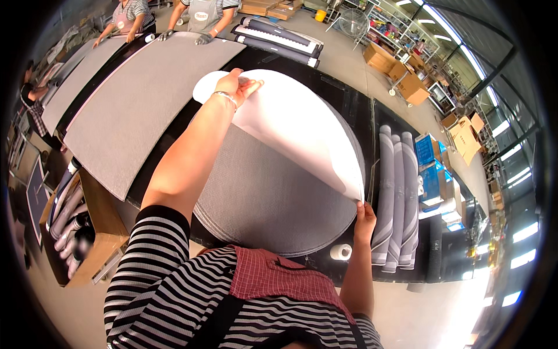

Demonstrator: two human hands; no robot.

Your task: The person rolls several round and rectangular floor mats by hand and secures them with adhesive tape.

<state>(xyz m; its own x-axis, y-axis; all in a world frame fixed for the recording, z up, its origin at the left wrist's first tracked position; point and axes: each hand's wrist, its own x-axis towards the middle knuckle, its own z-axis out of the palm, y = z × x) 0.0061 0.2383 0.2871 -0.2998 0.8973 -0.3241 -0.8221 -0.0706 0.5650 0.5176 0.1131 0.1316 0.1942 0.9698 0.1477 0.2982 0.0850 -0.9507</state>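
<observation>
Centre of the frame, here's the white sheet (pixel 302 131), curving broadly over the round grey mats (pixel 261 200)! Right of centre, the right hand (pixel 365 221) has its fingertips pinched on the sheet's lower tip; upper centre, the left hand (pixel 234 87) touches the other end, fingers close together, whether gripping I cannot tell. Lower right of centre sits a white roll (pixel 340 252), then grey rolls (pixel 398 198) at the right, a large grey panel (pixel 139 102) at upper left
</observation>
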